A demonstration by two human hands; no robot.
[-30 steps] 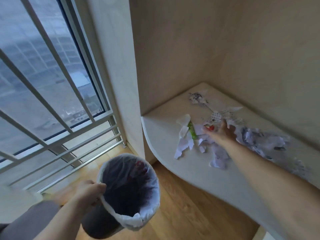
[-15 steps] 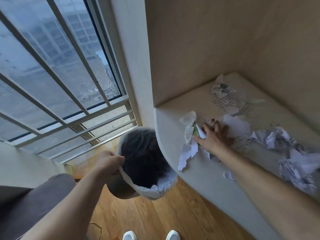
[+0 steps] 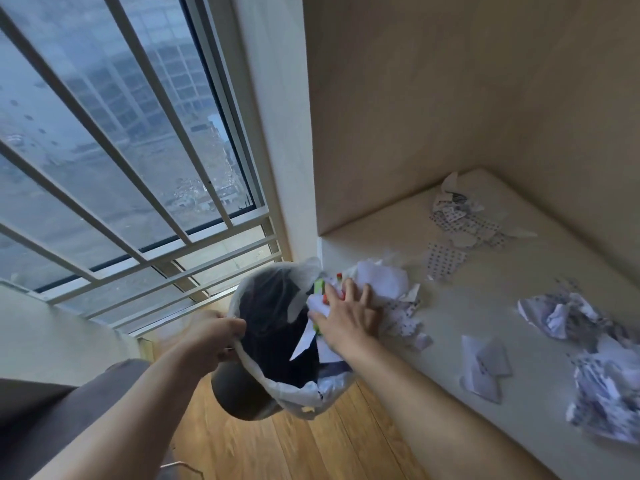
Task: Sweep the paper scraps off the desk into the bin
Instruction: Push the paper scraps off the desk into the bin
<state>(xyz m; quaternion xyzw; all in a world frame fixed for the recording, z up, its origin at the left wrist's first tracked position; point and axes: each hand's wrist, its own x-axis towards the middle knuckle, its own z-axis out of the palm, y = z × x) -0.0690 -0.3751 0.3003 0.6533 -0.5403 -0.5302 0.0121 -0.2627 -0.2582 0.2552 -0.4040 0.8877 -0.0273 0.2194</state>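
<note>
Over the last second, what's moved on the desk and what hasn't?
The right hand pushed a bunch of paper scraps to the desk edge, some tipping over the bin, which the left hand brought up against it. The far scraps stayed put.

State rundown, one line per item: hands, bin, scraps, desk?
left hand: gripping the bin's rim, holding it at the desk edge.
right hand: flat, fingers spread on scraps at the edge.
bin: lined, tilted, mouth open.
scrap pile: at the edge, some overhanging the bin.
crumpled scraps: on the desk.
desk: littered.
</note>
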